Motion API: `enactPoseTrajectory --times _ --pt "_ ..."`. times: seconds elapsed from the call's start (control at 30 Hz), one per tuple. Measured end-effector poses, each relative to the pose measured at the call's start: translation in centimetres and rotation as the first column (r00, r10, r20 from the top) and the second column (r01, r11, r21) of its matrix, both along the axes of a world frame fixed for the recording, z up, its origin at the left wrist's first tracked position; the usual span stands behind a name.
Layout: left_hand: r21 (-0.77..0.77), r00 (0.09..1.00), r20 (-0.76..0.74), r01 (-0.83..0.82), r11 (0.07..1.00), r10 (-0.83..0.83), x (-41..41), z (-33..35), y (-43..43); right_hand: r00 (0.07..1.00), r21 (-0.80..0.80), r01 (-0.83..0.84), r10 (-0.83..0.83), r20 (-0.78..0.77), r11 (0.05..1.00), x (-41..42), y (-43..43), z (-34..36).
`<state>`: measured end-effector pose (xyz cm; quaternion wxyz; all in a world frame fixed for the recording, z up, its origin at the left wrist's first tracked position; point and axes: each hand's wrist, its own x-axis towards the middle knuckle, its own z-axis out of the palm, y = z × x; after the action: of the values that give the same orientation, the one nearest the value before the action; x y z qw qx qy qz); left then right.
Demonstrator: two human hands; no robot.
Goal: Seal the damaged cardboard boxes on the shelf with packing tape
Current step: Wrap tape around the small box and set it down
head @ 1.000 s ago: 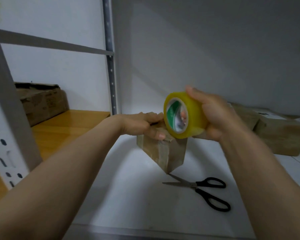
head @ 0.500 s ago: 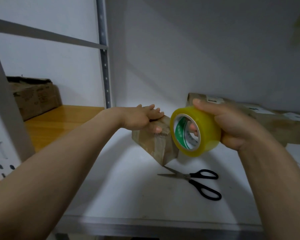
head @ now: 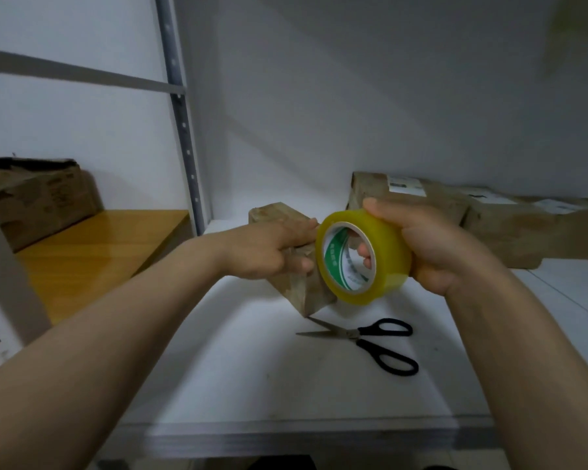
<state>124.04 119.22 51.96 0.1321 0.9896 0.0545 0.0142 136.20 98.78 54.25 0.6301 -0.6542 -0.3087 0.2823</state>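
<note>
Head cam: left hand (head: 272,249) reaches fwd over the small box (head: 302,290), which sits mid-shelf on the white shelf (head: 245,364) w/ one corner turned toward the camera. Its grip is part-closed: fingers lie along the box top, thumb on the near side face, so the top edge is held between them. Right hand (head: 435,245) holds the tape roll (head: 389,245) upright just right of the box, roll's open side facing left. That grip is wrapped tight round the roll, thumb on the top rim, fingertips (head: 365,249) showing thru the core. Roll is yellowish-clear w/ a green-and-white inner core; can't tell if any tape is pulled out to the box. Scissors (head: 362,333), black handles, lie flat on the shelf just in front of the box, blades pointing left. Two larger boxes (head: 421,206) w/ white labels sit along the back wall at right. Worn carton (head: 38,201) stands on a wooden shelf (head: 95,256) at left, past a metal upright (head: 184,130).
</note>
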Motion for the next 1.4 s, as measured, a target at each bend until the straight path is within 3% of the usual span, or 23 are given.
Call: enactPoseTrajectory --times 0.17,0.37,0.6,0.73,0.87,0.93,1.0,1.1,1.17,1.27,1.33,1.4 --pt "0.063 0.999 0.032 0.021 0.998 -0.023 0.6 -0.2 0.3 1.000 -0.011 -0.007 0.007 -0.010 1.000 0.0 -0.3 -0.2" --pt "0.091 0.971 0.201 -0.152 0.984 0.131 0.2 -2.5 -0.1 0.999 -0.023 -0.037 0.037 -0.007 0.999 -0.2 -0.2 -1.0" --pt "0.165 0.973 0.174 -0.183 0.969 0.154 0.7 -2.4 -0.5 0.998 0.007 -0.035 0.035 -0.042 0.999 0.1 -0.5 -2.9" --pt "0.180 0.971 0.174 -0.193 0.964 0.162 0.4 -2.2 -0.8 1.000 -0.077 -0.022 0.022 -0.001 0.997 0.4 -0.7 -4.8" --pt "0.183 0.953 0.256 -0.212 0.960 0.161 0.0 -1.1 -1.5 0.999 -0.037 -0.036 0.035 -0.022 0.999 0.2 -0.8 -5.2" --pt "0.100 0.920 0.330 -0.259 0.961 0.214 -0.3 0.6 -1.8 0.996 0.118 -0.087 0.084 0.026 0.989 0.3 -0.8 -3.8" --pt "-0.142 0.878 0.374 -0.264 0.954 0.298 -0.2 2.9 -1.2 0.990 0.336 -0.144 0.137 0.045 0.931 0.3 -0.7 -1.3" --pt "-0.495 0.853 0.396 -0.113 0.861 0.340 0.4 4.9 0.2 0.981 0.555 -0.184 0.185 0.055 0.811 0.2 0.3 2.6" --pt "-0.645 0.890 0.294 -0.086 0.760 0.349 0.7 4.5 1.0 0.985 0.553 -0.163 0.169 0.042 0.817 -0.1 2.3 3.7" --pt "-0.732 0.911 0.154 -0.156 0.664 0.383 1.2 2.1 2.5 0.997 0.453 -0.049 0.071 -0.032 0.890 -0.5 5.5 3.3" --pt "-0.731 0.901 0.211 -0.111 0.674 0.378 1.2 1.5 3.4 0.999 0.416 -0.005 0.021 -0.034 0.909 -0.6 7.0 2.9" --pt "-0.709 0.920 0.300 0.039 0.704 0.251 1.5 1.3 3.6 1.000 0.392 -0.008 0.011 -0.004 0.920 -0.6 7.8 3.0"
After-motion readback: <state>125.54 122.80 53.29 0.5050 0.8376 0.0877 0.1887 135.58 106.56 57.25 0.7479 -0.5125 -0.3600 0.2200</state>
